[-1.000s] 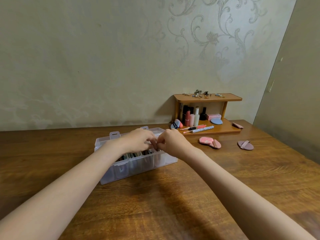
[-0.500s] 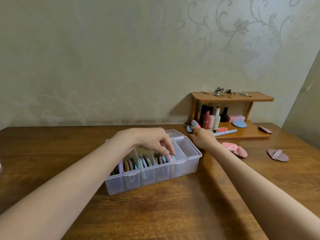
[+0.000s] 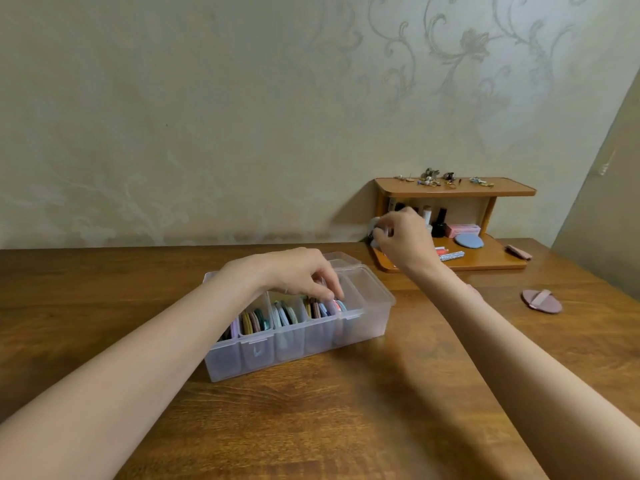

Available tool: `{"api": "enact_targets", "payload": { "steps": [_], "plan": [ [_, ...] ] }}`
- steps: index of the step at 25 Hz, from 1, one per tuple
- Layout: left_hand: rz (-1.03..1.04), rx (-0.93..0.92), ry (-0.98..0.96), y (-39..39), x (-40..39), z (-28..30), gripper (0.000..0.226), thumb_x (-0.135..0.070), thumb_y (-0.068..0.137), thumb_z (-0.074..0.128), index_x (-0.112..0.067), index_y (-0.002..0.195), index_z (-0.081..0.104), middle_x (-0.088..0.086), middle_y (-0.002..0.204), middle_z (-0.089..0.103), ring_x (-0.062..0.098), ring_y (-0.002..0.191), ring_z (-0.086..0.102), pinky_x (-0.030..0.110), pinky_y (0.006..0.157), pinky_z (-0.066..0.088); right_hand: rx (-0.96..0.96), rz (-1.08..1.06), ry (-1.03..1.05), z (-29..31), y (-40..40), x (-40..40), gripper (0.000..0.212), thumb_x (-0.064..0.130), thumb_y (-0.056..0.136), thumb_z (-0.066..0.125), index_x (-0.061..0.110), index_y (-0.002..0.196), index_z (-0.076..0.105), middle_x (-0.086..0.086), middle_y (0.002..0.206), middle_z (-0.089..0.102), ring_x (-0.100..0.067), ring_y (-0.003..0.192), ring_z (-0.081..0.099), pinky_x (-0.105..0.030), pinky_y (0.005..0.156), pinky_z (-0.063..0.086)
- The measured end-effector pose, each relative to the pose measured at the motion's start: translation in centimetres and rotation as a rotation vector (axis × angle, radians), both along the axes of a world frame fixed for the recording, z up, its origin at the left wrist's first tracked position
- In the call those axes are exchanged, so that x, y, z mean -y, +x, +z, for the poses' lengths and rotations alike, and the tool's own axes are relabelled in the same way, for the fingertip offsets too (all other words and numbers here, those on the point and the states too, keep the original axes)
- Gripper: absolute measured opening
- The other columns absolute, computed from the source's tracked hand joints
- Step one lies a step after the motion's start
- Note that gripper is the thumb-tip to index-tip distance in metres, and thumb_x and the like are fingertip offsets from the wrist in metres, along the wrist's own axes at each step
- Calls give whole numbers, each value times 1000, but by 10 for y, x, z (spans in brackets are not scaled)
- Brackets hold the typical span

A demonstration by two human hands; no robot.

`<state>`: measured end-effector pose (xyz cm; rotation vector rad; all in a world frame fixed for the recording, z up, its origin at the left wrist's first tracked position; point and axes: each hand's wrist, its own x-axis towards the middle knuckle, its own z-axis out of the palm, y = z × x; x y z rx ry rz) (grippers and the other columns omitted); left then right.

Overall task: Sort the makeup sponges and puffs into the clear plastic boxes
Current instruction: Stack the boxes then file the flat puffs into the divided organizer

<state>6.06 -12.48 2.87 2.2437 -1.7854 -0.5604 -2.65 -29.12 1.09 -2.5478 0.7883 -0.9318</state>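
Left hand (image 3: 298, 271) pinches puffs (image 3: 330, 306) in the clear box (image 3: 367, 327); right hand (image 3: 403, 239), at one o'clock, grips a sponge (image 3: 373, 226) on the shelf (image 3: 485, 261).

Clear plastic box (image 3: 367, 323), puffs (image 3: 287, 315) upright in compartments, mauve puff (image 3: 542, 301) on table

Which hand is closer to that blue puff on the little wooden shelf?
Right. The right hand is at the shelf's left end, beside the blue puff. The left hand is over the clear box, farther away.
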Motion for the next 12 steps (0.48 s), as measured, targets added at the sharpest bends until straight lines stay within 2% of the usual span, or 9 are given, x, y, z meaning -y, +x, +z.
{"api": "enact_targets", "payload": {
  "steps": [2,5,7,9,12],
  "plan": [
    [-5,19,-25,-6,3,-3,22,-16,90,58,-20,107,71,-9,95,68,-1,83,59,17,81,46,118,59,-51,17,-19,-19,19,12,87,59,5,102,68,-13,109,61,-25,97,58,-42,87,51],
    [32,30,-71,-16,8,-8,19,-16,89,60,-20,104,72,-7,96,71,-8,73,57,2,68,41,46,168,-160,19,-45,-50,15,4,86,58,5,99,65,-9,104,59,-21,88,57,-27,78,45],
    [63,49,-103,-20,9,-10,18,-18,89,61,-20,103,72,-8,93,69,-7,73,57,7,70,43,-73,225,-227,4,-54,-67,17,4,87,55,6,104,58,-10,107,57,-24,91,59,-28,81,46],
    [85,105,-106,-23,9,-11,17,-21,89,62,-22,102,72,-2,98,65,8,86,62,20,78,48,-171,244,-269,-11,-59,-74,18,7,88,56,6,105,53,-11,108,59,-26,95,61,-31,82,51],
    [100,141,-86,-24,7,-12,17,-20,88,61,-25,99,73,2,103,62,20,98,61,27,80,47,-207,211,-281,-21,-59,-72,16,12,89,58,4,102,61,-11,108,61,-21,98,57,-27,77,47]
  ]
}}
